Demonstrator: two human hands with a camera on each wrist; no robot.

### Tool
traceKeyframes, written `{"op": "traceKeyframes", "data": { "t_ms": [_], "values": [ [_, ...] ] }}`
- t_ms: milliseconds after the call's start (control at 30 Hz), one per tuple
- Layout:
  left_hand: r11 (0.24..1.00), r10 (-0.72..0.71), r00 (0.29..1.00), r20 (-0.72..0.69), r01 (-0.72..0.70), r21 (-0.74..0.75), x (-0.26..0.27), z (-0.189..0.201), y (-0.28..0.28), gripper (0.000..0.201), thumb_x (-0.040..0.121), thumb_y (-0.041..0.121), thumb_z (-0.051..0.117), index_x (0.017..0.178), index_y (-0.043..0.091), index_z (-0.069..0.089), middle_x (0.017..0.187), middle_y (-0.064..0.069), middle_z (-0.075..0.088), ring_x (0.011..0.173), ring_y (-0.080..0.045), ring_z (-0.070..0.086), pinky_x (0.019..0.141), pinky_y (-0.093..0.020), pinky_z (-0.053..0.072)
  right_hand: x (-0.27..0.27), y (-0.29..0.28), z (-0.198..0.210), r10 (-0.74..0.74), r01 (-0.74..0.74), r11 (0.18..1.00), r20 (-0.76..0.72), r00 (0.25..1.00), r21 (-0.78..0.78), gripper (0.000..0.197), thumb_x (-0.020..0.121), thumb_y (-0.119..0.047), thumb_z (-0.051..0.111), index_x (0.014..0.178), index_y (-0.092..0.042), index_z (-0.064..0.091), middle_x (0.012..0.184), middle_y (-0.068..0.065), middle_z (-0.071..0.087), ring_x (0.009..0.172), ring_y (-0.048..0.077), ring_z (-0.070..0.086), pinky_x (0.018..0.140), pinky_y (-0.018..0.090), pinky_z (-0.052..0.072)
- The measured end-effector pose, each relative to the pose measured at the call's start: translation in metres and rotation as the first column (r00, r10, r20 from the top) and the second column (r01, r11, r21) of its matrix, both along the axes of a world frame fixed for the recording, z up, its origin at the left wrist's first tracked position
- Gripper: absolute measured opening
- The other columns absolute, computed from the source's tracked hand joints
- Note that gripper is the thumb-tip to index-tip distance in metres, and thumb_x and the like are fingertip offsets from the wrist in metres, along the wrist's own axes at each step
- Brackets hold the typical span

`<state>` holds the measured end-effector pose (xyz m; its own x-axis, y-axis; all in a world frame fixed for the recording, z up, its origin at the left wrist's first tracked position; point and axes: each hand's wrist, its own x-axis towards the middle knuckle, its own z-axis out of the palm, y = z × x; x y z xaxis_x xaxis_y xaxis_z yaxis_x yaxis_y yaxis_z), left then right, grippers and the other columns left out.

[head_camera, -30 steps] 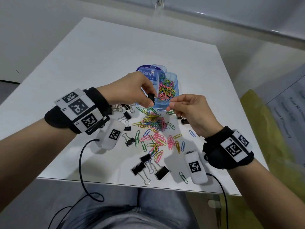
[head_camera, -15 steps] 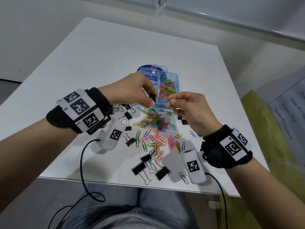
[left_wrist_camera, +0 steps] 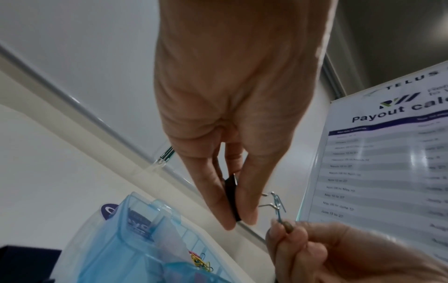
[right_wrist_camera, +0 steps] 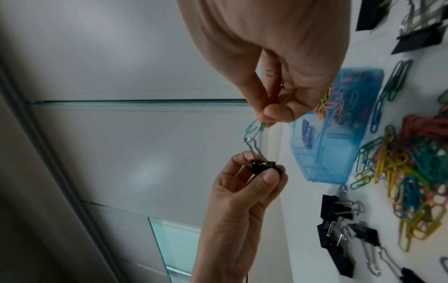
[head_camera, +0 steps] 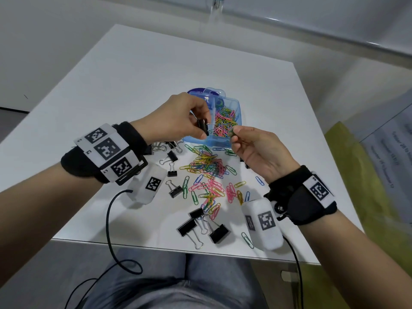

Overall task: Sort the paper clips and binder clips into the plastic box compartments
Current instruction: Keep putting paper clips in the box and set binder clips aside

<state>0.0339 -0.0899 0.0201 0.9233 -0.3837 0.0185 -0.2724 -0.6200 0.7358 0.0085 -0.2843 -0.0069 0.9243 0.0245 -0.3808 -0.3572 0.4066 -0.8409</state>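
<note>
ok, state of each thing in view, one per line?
left hand: pinches small binder clip
right hand: pinches green paper clip, hooked through the clip's wire handle
blue plastic box: open, paper clips inside
paper clip pile: loose on table
large binder clips: loose on table

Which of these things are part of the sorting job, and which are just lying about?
Job: left hand pinching a black binder clip; right hand pinching a green paper clip; blue plastic box; paper clip pile.

Lying about: payout calendar poster; black cable.

The box was translucent blue plastic, glossy; the binder clip matt black with shiny wire handles; the table smooth, matt white.
</note>
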Motion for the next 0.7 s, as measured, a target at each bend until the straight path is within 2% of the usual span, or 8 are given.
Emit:
{"op": "traceKeyframes", "data": {
  "t_ms": [67, 200, 333, 467, 567, 700],
  "values": [
    [0.999, -0.009, 0.998, 0.059, 0.007, 0.032, -0.001, -0.001, -0.003, 0.025, 0.068, 0.005, 0.08, 0.084, 0.016, 0.064, 0.089, -0.003, 0.069, 0.082, -0.025, 0.066, 0.074, -0.029, 0.051, 0.001, 0.003, 0.002, -0.022, 0.022, 1.0, -0.009, 1.0, 0.013, 0.009, 0.088, 0.003, 0.056, 0.08, 0.0, 0.06, 0.072, 0.01, 0.057, 0.057, 0.012, 0.054, 0.047, 0.016, 0.047],
    [0.998, -0.056, 0.985, 0.164, 0.052, 0.032, -0.002, -0.002, -0.01, 0.019, 0.071, 0.002, 0.077, 0.08, 0.014, 0.064, 0.075, 0.007, 0.065, 0.074, -0.014, 0.065, 0.069, -0.012, 0.047, 0.002, 0.007, 0.004, -0.06, 0.06, 0.998, -0.007, 0.998, 0.029, 0.008, 0.087, 0.006, 0.056, 0.08, 0.002, 0.06, 0.068, 0.01, 0.057, 0.055, 0.013, 0.055, 0.046, 0.016, 0.047],
    [0.994, -0.102, 0.965, 0.243, 0.088, 0.067, -0.001, -0.002, -0.012, 0.011, 0.074, 0.004, 0.074, 0.081, 0.011, 0.07, 0.081, -0.001, 0.068, 0.076, -0.013, 0.063, 0.068, -0.009, 0.045, 0.003, 0.01, 0.005, -0.051, 0.051, 0.999, -0.009, 0.999, 0.005, 0.006, 0.086, 0.006, 0.056, 0.081, 0.003, 0.059, 0.063, 0.009, 0.057, 0.053, 0.012, 0.054, 0.046, 0.016, 0.046],
    [0.998, -0.07, 0.96, 0.273, 0.064, 0.03, 0.001, -0.002, -0.007, 0.014, 0.077, 0.005, 0.073, 0.091, 0.009, 0.075, 0.082, 0.002, 0.062, 0.075, -0.012, 0.063, 0.065, -0.001, 0.043, 0.006, 0.007, 0.004, -0.067, 0.069, 0.991, 0.017, 0.998, -0.111, 0.007, 0.084, 0.007, 0.06, 0.079, 0.002, 0.06, 0.066, 0.012, 0.058, 0.052, 0.013, 0.054, 0.045, 0.018, 0.046],
    [1.0, -0.017, 0.971, 0.237, 0.016, 0.006, 0.003, -0.001, 0.0, 0.018, 0.078, 0.006, 0.074, 0.096, 0.008, 0.075, 0.081, 0.004, 0.064, 0.077, -0.015, 0.067, 0.067, -0.005, 0.048, 0.01, 0.003, 0.007, -0.052, 0.086, 0.964, 0.138, 0.989, -0.252, 0.005, 0.082, 0.007, 0.062, 0.078, 0.004, 0.062, 0.069, 0.015, 0.059, 0.052, 0.014, 0.055, 0.049, 0.02, 0.048],
    [0.998, 0.023, 0.982, 0.188, -0.011, -0.066, 0.001, -0.001, 0.003, 0.014, 0.077, 0.006, 0.074, 0.089, 0.013, 0.073, 0.08, 0.001, 0.07, 0.079, -0.018, 0.07, 0.075, -0.019, 0.054, 0.009, 0.012, 0.01, 0.034, 0.084, 0.907, 0.27, 0.962, -0.413, 0.012, 0.081, 0.007, 0.064, 0.071, -0.001, 0.065, 0.062, 0.011, 0.058, 0.052, 0.014, 0.052, 0.05, 0.021, 0.047]
  ]
}}
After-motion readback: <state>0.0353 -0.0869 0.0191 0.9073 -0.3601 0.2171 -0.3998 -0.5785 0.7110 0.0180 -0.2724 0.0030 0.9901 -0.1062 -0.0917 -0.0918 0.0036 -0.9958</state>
